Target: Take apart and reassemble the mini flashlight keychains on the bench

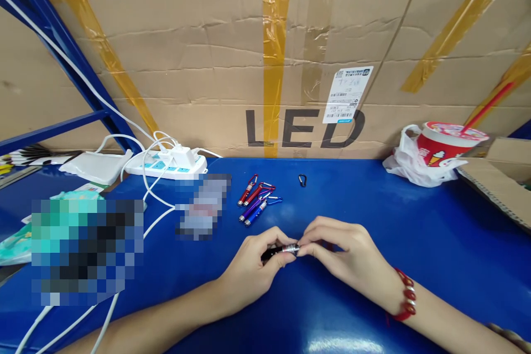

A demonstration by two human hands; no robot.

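My left hand [258, 265] is closed round a small black pen-like light [274, 253] with a silver end, held above the blue table [332, 298]. The thumb and fingertips of my right hand [344, 246] pinch at the silver end; whether they hold some small part there is too small to tell. Beyond my hands lie several similar lights with clips: red ones [252, 194], a purple one [251, 208] and a blue one [256, 213]. A loose black carabiner [302, 180] rests to their right.
A white power strip [166, 165] with cables stands at the back left, near a blurred flat object [204, 207]. Cables run down the left side. A red cup [448, 146] in a plastic bag stands back right, beside an open carton [498, 188]. Behind is a large cardboard box [207, 66].
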